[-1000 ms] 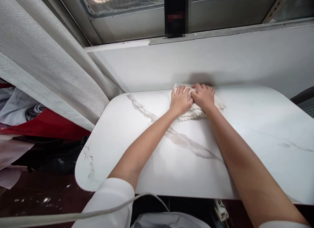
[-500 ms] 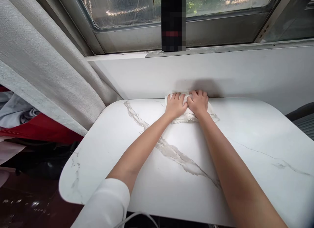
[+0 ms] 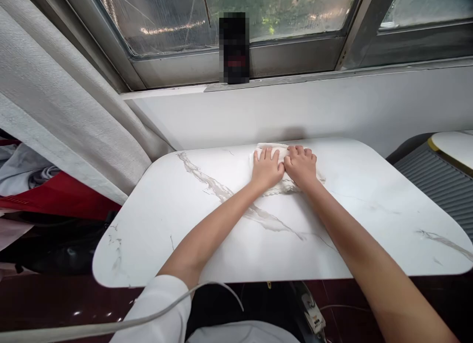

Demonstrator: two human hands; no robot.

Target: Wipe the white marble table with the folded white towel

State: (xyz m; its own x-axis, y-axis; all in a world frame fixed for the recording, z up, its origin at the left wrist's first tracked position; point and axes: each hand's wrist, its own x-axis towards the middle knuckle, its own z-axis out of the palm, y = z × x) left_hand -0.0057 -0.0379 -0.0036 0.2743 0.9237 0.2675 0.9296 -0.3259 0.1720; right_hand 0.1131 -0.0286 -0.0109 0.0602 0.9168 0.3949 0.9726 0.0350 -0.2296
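Observation:
A whitish cloth (image 3: 283, 187) with crumpled edges lies on the white marble-patterned table (image 3: 229, 254), close to its far side. My left hand (image 3: 266, 169) presses down on the cloth's left part, fingers apart and bent over it. Beside it, my right hand (image 3: 301, 164) bears on the right part with its fingers curled on the cloth. The two thumbs almost meet. Both arms stretch forward across the tabletop, and the palms hide much of the cloth.
Behind the table stand a white wall (image 3: 207, 119) and a window frame (image 3: 173, 69); a dark, blurred-out object (image 3: 235, 50) is on the sill. A curtain (image 3: 74, 91) hangs at left. A grey ribbed surface (image 3: 436, 170) is at right. A pale cable (image 3: 155, 316) crosses my left sleeve.
Both hands and the cloth have come slightly back from the table's far edge. The view has shifted, showing more of the right side and the table's near edge.

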